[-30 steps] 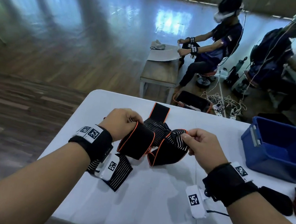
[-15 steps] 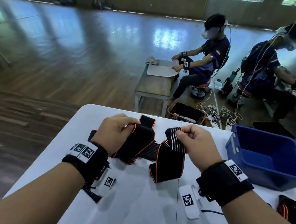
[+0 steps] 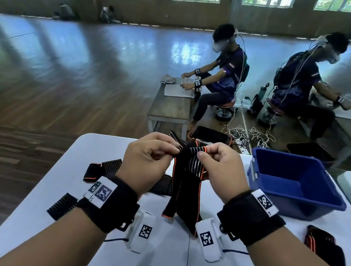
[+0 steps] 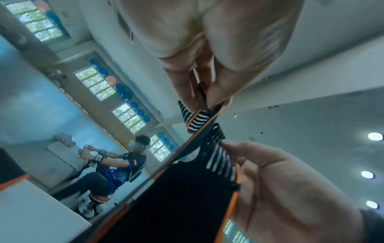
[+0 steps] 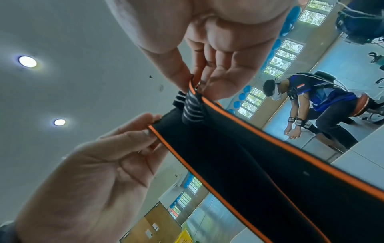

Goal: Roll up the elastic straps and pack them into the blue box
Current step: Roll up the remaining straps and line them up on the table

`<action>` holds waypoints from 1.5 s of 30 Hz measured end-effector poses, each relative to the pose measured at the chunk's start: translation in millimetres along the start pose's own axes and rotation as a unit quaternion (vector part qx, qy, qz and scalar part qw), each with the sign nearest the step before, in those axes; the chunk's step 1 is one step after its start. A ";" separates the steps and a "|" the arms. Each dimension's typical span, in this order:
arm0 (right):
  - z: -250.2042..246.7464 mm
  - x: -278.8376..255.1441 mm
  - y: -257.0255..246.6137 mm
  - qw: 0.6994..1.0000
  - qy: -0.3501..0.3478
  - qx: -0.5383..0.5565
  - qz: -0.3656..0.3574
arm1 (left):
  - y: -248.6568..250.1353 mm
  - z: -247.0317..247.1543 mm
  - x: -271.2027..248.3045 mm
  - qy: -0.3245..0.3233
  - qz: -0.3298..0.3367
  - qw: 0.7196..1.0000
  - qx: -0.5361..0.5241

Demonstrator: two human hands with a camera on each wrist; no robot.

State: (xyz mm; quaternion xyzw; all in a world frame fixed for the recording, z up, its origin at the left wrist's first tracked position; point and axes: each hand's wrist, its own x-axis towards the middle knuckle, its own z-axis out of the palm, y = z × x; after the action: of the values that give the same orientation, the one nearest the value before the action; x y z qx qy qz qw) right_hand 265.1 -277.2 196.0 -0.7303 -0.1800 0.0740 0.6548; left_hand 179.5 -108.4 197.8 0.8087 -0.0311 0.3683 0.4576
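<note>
A black elastic strap [image 3: 185, 190] with orange edging and white stripes hangs from both hands, above the white table [image 3: 153, 263]; its lower end reaches the tabletop. My left hand [image 3: 173, 152] pinches its top end from the left, and my right hand [image 3: 200, 154] pinches it just to the right. The left wrist view shows the left hand [image 4: 205, 102] pinching the striped end of the strap [image 4: 187, 197]. In the right wrist view the right hand [image 5: 195, 88] pinches the orange edge of the strap [image 5: 249, 156]. The blue box [image 3: 307, 209] stands open at the right.
Another black ribbed strap [image 3: 107, 166] lies flat on the table under my left wrist. A rolled strap [image 3: 324, 250] lies at the right, in front of the box. Beyond the table, two seated people work at benches, with cables on the floor.
Both hands have risen from the table and come together at the strap's top end. The strap, folded between them before, now hangs down. The head view has tilted up.
</note>
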 end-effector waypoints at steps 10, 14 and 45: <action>-25.1 -10.8 0.2 0.999 -0.020 0.020 0.015 | 12.2 24.3 13.0 -0.024 0.069 0.994 0.080; -36.9 -12.6 -0.3 0.999 -0.019 0.034 0.024 | 11.0 26.4 22.1 -0.048 0.072 0.991 0.103; -66.4 -9.6 -37.1 0.996 0.026 0.079 0.019 | 68.7 30.9 89.1 -0.143 -0.266 0.946 -0.116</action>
State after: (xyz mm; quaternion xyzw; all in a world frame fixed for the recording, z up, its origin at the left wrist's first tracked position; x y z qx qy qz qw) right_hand 272.9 -339.5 240.0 -0.6812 -0.1423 0.0816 0.7135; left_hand 235.2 -146.3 293.1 0.7731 0.0779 0.1078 0.6202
